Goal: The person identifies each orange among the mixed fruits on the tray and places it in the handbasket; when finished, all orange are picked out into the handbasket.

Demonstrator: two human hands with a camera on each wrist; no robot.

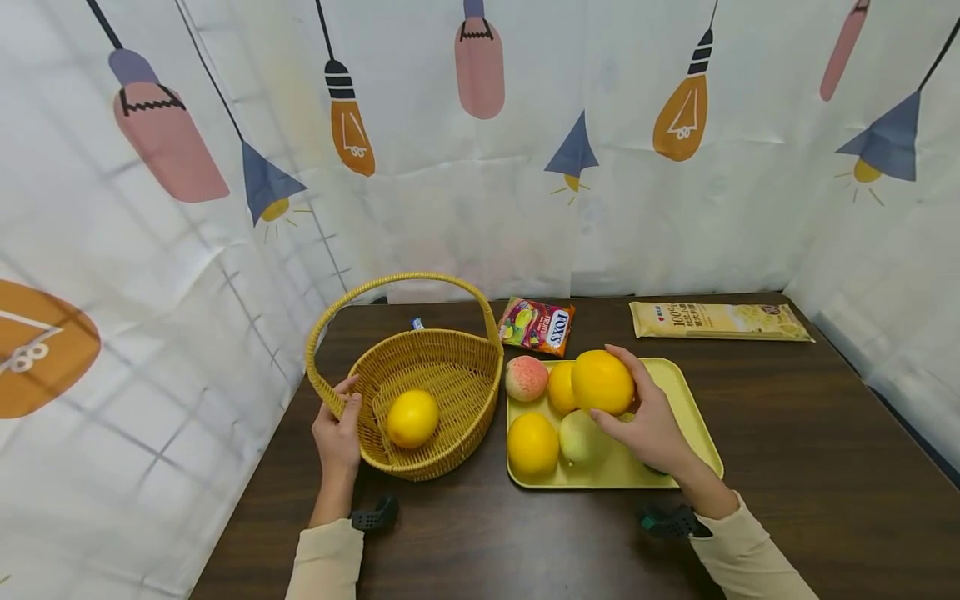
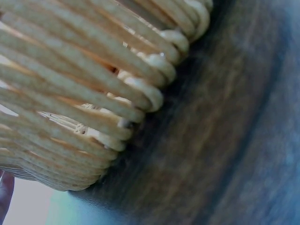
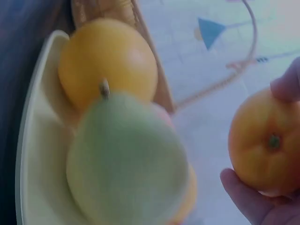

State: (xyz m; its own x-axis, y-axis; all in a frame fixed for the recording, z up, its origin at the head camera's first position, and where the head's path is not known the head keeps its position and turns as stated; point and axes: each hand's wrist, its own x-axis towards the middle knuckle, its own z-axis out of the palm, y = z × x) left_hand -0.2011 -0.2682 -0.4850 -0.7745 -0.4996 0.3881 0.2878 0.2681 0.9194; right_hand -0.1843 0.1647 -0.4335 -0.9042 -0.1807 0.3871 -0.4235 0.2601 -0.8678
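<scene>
My left hand (image 1: 341, 429) grips the left side of a woven basket (image 1: 480, 425), by the foot of its tall handle. One yellow-orange fruit (image 1: 412, 418) lies inside the basket. In the left wrist view the basket's wicker wall (image 2: 61, 84) fills the upper left. My right hand (image 1: 652, 425) holds an orange (image 1: 602, 382) between thumb and fingers, over a yellow tray (image 1: 686, 400). In the right wrist view that orange (image 3: 267, 143) shows its green stem end. On the tray lie a green pear (image 1: 583, 439), an orange (image 1: 532, 446), another orange (image 1: 561, 387) and a peach (image 1: 527, 378).
Behind the tray lies a red Fox's candy bag (image 1: 537, 326). A long yellow food packet (image 1: 720, 322) is at the table's back right. A patterned white curtain (image 1: 480, 208) hangs behind the dark wooden table (image 1: 480, 542). A dark item partly shows under the right hand.
</scene>
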